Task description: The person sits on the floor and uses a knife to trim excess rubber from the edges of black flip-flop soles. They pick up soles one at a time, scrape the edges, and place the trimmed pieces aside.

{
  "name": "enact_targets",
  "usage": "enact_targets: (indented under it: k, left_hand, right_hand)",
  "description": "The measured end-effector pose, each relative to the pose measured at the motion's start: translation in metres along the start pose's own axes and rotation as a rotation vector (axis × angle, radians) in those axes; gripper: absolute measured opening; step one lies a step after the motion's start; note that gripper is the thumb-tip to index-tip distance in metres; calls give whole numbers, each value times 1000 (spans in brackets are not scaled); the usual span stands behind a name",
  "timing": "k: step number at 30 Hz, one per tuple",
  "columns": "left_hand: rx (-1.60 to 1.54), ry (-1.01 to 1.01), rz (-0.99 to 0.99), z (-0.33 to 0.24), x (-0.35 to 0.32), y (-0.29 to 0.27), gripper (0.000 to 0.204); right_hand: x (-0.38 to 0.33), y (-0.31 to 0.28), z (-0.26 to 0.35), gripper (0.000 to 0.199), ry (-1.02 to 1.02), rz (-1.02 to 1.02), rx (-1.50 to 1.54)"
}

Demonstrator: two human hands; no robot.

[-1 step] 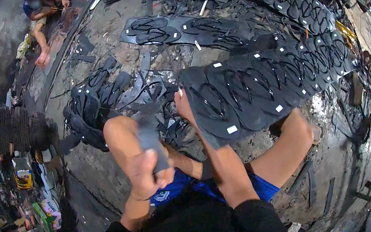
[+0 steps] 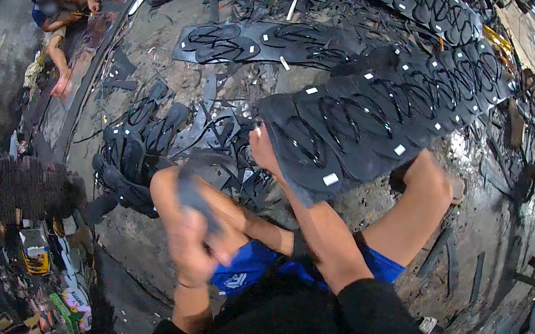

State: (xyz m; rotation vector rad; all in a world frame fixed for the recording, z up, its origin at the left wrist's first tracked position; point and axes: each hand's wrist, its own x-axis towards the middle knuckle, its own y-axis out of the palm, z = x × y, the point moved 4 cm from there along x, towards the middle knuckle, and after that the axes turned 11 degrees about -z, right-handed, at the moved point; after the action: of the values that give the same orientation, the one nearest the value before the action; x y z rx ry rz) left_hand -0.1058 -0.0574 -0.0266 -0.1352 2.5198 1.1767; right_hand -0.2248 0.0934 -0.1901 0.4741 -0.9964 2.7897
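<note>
Left hand: my left hand (image 2: 197,250) is closed around a dark flat piece (image 2: 192,198), which sticks out ahead of it; motion blur hides its exact kind.
Right hand: my right hand (image 2: 262,149) is at the near left corner of the long row of black sandals (image 2: 358,122); I cannot tell whether the fingers pinch it.
Long row: starts beside my right hand and runs away to its right.
Straps: in place on the nearest sandals; I judge that part done there.
White tags (image 2: 330,179): present on many sandals in the long row.
Separation: a dark margin shows around the nearest sandals; whether they are cut free, I cannot tell. If not, that is left.
Loose pile (image 2: 133,156): sandals heaped left of my right hand.
Second row (image 2: 266,44): beyond my right hand, straps visible.
Scraps (image 2: 452,263): dark strips on the floor, right of both hands.
</note>
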Motion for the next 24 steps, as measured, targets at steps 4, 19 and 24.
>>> enact_targets:
  k: [4, 19, 24]
  left_hand:
    - [-100, 392, 30, -46, 22, 8, 75]
    - [10, -137, -380, 139, 72, 94, 23]
    - [133, -154, -469, 85, 62, 70, 19]
  right_hand:
    - [-39, -25, 54, 26, 417, 175, 628]
    - [-133, -273, 41, 43, 819, 38, 476]
    - [-139, -268, 54, 38, 664, 227, 247]
